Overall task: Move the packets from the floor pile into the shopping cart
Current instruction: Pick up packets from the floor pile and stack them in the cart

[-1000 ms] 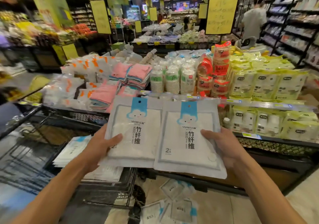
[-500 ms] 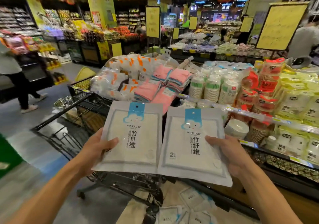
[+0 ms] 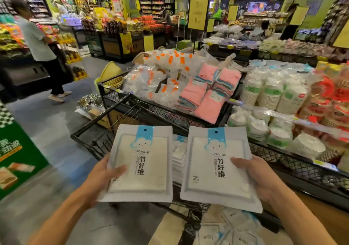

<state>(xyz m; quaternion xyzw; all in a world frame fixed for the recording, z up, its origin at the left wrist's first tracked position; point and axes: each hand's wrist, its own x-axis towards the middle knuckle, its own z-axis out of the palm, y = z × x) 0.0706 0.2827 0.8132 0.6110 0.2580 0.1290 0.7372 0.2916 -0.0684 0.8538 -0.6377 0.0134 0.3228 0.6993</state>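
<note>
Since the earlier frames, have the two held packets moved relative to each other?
Yes. The left packet and right packet, overlapping earlier, now sit apart, with the cart's packet stack showing between them.

A white packet in each hand above the black shopping cart

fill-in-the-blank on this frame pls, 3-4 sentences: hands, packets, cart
1. The left hand grips one packet and the right hand grips ____ packet.
2. The tab at the top of each held packet is ____ in colour.
3. Between the two held packets, a stack of packets shows inside the ____.
4. More packets lie below on the ____.

Missing words: one; blue; shopping cart; floor
</note>
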